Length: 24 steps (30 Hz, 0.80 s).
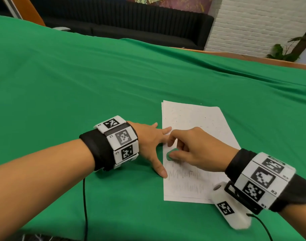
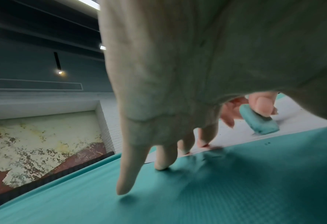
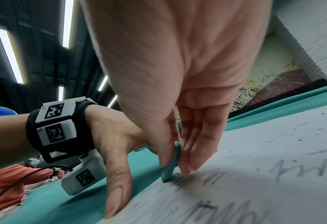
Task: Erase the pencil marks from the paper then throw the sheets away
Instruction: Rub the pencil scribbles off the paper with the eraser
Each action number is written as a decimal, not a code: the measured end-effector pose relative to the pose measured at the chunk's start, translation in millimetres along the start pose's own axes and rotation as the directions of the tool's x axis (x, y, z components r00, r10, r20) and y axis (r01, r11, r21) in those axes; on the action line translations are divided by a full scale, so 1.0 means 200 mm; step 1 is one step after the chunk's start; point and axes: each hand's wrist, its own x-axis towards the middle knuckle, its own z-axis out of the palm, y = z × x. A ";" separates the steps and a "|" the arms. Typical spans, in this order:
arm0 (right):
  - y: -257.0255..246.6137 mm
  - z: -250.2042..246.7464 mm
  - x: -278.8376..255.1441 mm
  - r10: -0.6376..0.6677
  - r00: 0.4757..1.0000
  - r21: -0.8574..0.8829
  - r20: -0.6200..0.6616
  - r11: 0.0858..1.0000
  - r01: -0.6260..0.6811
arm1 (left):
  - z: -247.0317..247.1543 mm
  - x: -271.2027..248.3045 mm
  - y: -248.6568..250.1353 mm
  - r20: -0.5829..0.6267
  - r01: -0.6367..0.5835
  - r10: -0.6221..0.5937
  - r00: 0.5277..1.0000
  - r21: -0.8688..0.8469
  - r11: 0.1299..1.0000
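Observation:
White sheets of paper [image 1: 197, 122] lie stacked on the green cloth, with pencil scribbles [image 1: 185, 174] across the near half and faint traces further up. My right hand [image 1: 192, 146] pinches a small green eraser [image 1: 171, 154] between thumb and fingers, its edge pressed on the paper near the left margin. In the right wrist view the eraser [image 3: 171, 163] stands on edge against the dark marks [image 3: 212, 178]. My left hand [image 1: 154, 141] lies spread, fingers straight, pressing the paper's left edge; its thumb [image 1: 161, 171] touches the margin lower down. The left wrist view shows the eraser [image 2: 258, 121].
The green cloth [image 1: 79, 84] covers the whole table, with wide room to the left and beyond the paper. A black sofa [image 1: 131, 23] and a white brick wall [image 1: 253, 23] stand past the far edge. Cables trail from both wrist units.

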 end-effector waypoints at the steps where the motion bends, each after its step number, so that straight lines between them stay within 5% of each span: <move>1: 0.00 0.00 0.00 0.014 1.000 -0.005 -0.013 1.000 -0.014 | 0.00 0.00 0.00 0.002 -0.002 0.002 1.000 -0.006 1.000; 10: -0.02 -0.01 0.00 -0.004 1.000 -0.117 0.015 0.993 0.006 | 0.01 -0.01 0.02 0.019 0.026 -0.026 0.999 0.013 1.000; 15: -0.06 -0.04 -0.02 -0.062 0.986 0.004 0.153 0.998 0.063 | 0.02 0.01 0.01 0.031 0.042 -0.042 0.999 0.006 0.999; 20: -0.04 -0.03 0.02 -0.051 0.998 -0.157 0.030 0.986 0.055 | 0.03 0.02 -0.01 0.015 0.036 -0.037 0.999 0.027 0.999; 24: -0.06 -0.04 0.00 -0.064 0.975 0.047 0.212 0.997 0.055 | 0.03 0.01 0.00 0.016 0.043 -0.043 0.999 0.003 0.999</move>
